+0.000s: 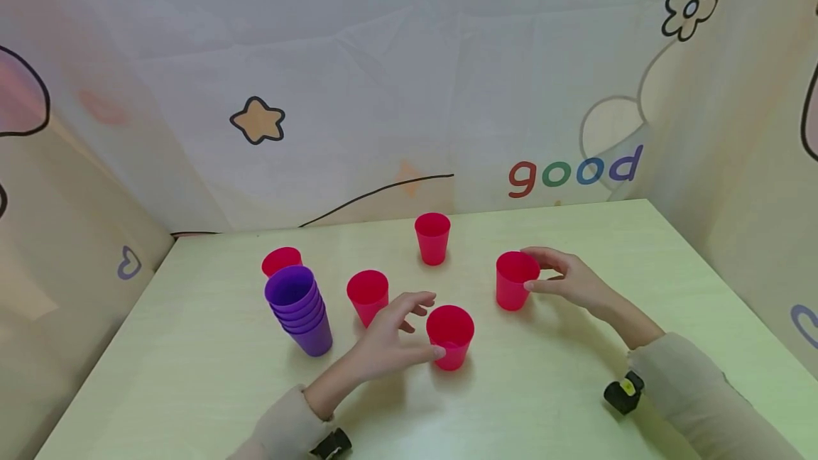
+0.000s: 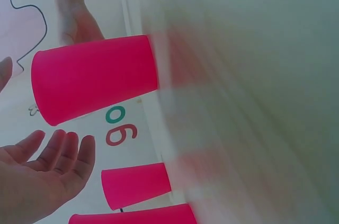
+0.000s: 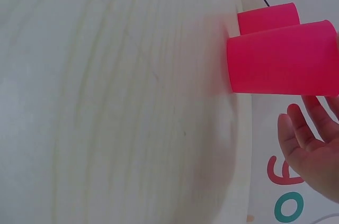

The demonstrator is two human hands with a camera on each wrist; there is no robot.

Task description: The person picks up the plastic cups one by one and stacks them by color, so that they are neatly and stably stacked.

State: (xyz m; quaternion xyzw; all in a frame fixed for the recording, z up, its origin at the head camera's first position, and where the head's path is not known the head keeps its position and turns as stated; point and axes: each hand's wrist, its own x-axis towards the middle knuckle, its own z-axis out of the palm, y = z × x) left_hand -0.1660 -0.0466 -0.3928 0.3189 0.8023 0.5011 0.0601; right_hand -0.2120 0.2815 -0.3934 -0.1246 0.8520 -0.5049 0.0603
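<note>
My right hand (image 1: 571,279) is at the right side of a red cup (image 1: 513,289) that stands upright, its thumb on the near side and its fingertips at the far rim. In the right wrist view the ring and little fingers stand away from this cup (image 3: 283,60). My left hand (image 1: 393,339) is spread beside another upright red cup (image 1: 450,339); the thumb tip overlaps its left side, and the other fingers are apart from it. The left wrist view shows a gap between the fingers (image 2: 69,155) and that cup (image 2: 98,78).
Behind my left hand stands a third red cup (image 1: 368,293), partly hidden. A stack of several purple cups (image 1: 307,318) stands at the left, with a red cup (image 1: 281,260) behind it. Another red cup (image 1: 432,240) is near the table's back edge. A printed curtain (image 1: 358,91) hangs behind.
</note>
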